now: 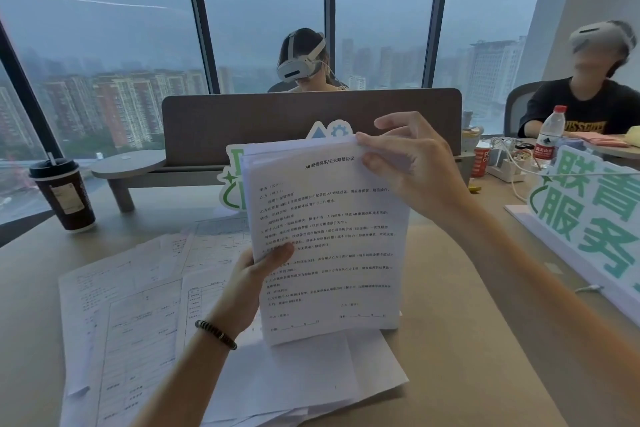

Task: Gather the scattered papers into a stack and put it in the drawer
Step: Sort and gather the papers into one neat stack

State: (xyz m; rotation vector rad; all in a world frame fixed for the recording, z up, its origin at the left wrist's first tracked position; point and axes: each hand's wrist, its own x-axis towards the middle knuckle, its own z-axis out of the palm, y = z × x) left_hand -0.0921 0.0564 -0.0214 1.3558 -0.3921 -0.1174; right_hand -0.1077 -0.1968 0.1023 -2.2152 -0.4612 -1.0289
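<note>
I hold a thick stack of printed papers [329,239] upright above the desk, its bottom edge near the sheets below. My left hand [252,284] grips the stack's left edge, thumb on the front page. My right hand [408,163] pinches the top right corner, thumb on the front and fingers behind. Several loose papers [138,305] with forms and tables lie spread on the desk to the left and underneath the stack. No drawer is in view.
A dark lidded coffee cup [64,194] stands at the left. A brown desk divider [277,121] and small round shelf [128,165] sit behind. A green-lettered sign [595,218] lies at the right, beside a water bottle [550,135]. Two people wearing headsets sit beyond.
</note>
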